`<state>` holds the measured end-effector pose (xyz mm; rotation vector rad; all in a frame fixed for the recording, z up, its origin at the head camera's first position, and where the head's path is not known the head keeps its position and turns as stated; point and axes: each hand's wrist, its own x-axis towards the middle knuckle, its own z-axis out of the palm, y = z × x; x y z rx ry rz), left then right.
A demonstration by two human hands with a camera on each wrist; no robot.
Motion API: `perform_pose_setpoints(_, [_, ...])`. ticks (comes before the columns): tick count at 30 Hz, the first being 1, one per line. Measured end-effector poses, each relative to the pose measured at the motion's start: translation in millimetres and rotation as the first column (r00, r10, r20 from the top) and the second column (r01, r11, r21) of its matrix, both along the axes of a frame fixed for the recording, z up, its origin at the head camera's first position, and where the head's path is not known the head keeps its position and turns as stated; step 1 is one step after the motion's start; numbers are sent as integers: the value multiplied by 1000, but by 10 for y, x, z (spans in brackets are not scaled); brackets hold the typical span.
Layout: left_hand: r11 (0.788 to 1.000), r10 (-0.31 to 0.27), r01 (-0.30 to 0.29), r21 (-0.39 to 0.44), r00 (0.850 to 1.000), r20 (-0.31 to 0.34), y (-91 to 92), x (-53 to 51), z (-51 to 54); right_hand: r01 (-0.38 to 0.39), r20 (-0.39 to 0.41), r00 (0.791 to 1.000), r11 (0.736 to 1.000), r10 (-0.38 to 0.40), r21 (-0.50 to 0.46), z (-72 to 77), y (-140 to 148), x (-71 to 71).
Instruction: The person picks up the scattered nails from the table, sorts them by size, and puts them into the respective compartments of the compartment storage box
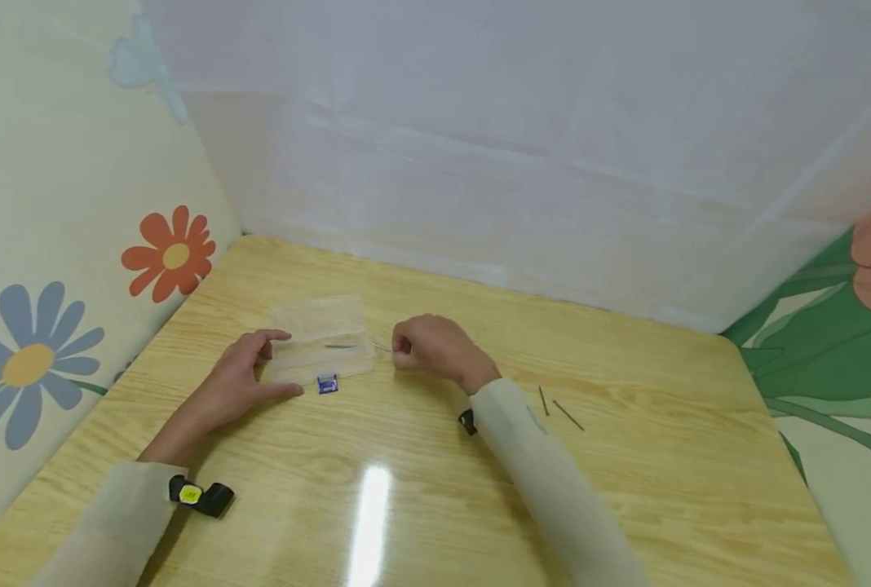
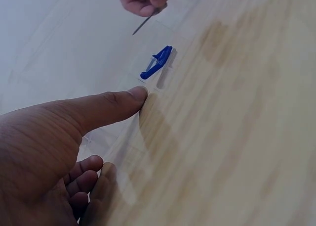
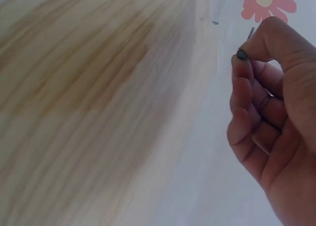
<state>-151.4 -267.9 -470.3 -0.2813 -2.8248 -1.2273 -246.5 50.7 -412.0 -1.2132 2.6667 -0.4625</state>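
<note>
A clear plastic box [image 1: 318, 356] with its lid [image 1: 318, 316] raised lies on the table, a blue latch [image 1: 328, 383] [image 2: 157, 63] on its front side. One thin metal nail [image 1: 342, 346] is inside. My left hand [image 1: 245, 377] [image 2: 59, 132] spreads around the box's left end, thumb at the front edge, fingers behind. At the right end, my right hand [image 1: 435, 349] [image 3: 271, 102] pinches another nail [image 2: 142, 26] between thumb and index finger, its round head [image 3: 241, 54] showing in the right wrist view and its tip pointing towards the box.
Two nails [image 1: 543, 401] [image 1: 568, 415] lie on the wooden table [image 1: 435, 489] to the right, beyond my right forearm. A white sheet [image 1: 479, 163] hangs behind the table, and flower-patterned coverings [image 1: 54, 204] stand at the sides.
</note>
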Motion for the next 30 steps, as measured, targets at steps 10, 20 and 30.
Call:
perform_pose_setpoints(10, [1000,-11,11,-4,1000,-2,22,-12,7,-20,-25,999,999,21,41,62,-289,-106])
perform_pose_setpoints(20, [1000,11,-11,-7,1000,20,-3,1,7,-86,-59,994,995,89,53,83,-535,-147])
perform_pose_setpoints(30, [1000,11,-11,-14,1000,-12,5,0,26,-36,-91,995,999,39,38,162,-459,-112])
